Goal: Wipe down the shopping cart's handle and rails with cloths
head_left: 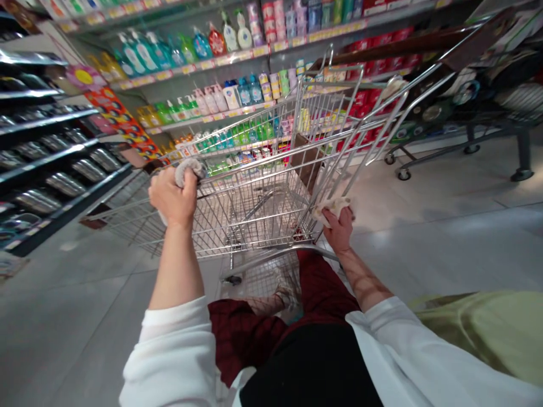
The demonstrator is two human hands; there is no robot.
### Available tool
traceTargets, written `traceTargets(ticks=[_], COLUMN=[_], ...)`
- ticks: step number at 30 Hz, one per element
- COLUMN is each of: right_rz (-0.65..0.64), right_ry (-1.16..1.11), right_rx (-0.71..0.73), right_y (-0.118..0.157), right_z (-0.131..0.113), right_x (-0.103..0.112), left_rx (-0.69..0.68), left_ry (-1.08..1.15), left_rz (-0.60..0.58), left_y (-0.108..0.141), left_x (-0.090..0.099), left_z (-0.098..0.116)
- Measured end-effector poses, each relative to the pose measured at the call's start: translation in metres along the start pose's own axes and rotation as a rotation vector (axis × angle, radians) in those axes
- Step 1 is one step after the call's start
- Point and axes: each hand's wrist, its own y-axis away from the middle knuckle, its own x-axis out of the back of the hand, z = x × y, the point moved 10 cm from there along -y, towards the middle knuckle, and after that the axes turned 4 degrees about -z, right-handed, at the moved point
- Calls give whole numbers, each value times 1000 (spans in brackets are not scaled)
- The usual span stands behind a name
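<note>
A metal wire shopping cart stands sideways in front of my legs, its basket showing no goods. My left hand is closed around a grey cloth on the cart's upper rail, toward the left end. Lower and to the right, my right hand grips a pale patterned cloth against the cart's wire side near its right end. Part of that cloth is hidden under the fingers.
Shelves of bottles line the far side. Metal containers fill a rack at the left. Another cart stands at the right. Yellow-green fabric shows at the lower right.
</note>
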Motion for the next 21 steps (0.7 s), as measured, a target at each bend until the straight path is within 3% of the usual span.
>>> traceTargets(ticks=[6,9,12,16,18,21], right_rz=[-478,-476,-419,-344,-208,113], right_ry=[-3,-35,-139,-203,-245,-336], right_rx=[138,89,80,66,43,85], right_y=[68,79,70,38,12,-27], right_z=[-17,-18,-21,-21,-23,-41], right_x=[-64,-71,-68,-42,-6,64], left_rx=[13,13,16,17,14,10], left_ry=[36,28,25,27,23,8], left_rz=[16,-11,-18,-5,9,30], left_y=[2,1,1,2,2,3], left_x=[-1,-3,-4,-4,-4,-2], left_z=[-1,0,0,-1,-2,-1])
